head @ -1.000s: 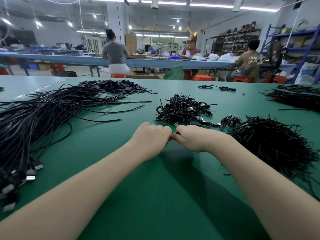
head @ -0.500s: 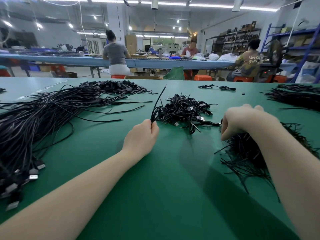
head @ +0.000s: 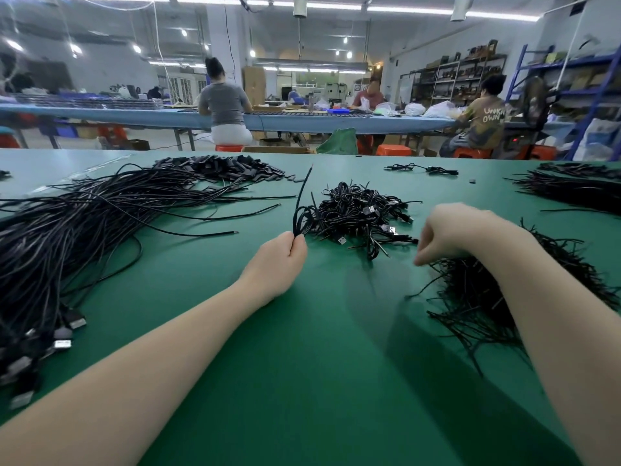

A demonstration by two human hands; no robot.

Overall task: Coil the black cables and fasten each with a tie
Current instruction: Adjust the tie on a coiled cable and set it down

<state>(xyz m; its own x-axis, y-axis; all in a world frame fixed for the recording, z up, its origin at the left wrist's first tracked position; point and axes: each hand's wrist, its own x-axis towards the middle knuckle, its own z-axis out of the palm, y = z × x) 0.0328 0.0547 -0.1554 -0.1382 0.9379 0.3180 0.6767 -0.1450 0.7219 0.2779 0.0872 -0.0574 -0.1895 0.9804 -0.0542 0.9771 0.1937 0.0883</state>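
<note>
A thin black cable wound into a small glossy coil point(head: 300, 219), one free end sticking up and away, is pinched at its base by the fingers of the left hand point(head: 280, 260) above the green counter point(head: 302, 364), just left of a heap of finished black coils with silver USB plugs point(head: 361, 213). The right hand point(head: 450, 233) hovers with fingers curled over a bristly pile of short black wire ties point(head: 477, 297); whether it holds one I cannot tell. Long loose black cables point(head: 84, 223) sprawl left, and a seated worker's shirt point(head: 487, 119) reads "UNKN OWN".

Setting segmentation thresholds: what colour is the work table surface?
Green, a plain matte table surface, clearest in the head view; the cables on it are black.
</note>
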